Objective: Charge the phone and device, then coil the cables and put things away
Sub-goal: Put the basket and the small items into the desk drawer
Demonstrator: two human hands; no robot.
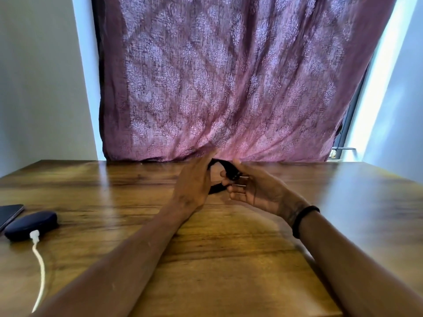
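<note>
We see both hands over the brown wooden table (229, 259), far edge near the mauve patterned curtain (229, 76). Right hand (254, 191) pinches the looped black cable (225, 170) w/ thumb & fingers; left hand (194, 181) curls round the loop's other side. Dark blue oval device (31, 225) w/ white cable (40, 266) plugged in sits at left, beside the dark phone (9, 213).

Desk (229, 248): polished wood, glossy, marked grain, pale reflections. Curtain (229, 76): thin woven cloth, mauve, printed pattern, creased. Cable loop (215, 189): black, matt, rubbery look. Earbud case (31, 225): dark blue, smooth, satin plastic. White cable (41, 271): smooth plastic sheath. Phone (9, 213): glossy dark face. Wristband (302, 219): black, matt.
</note>
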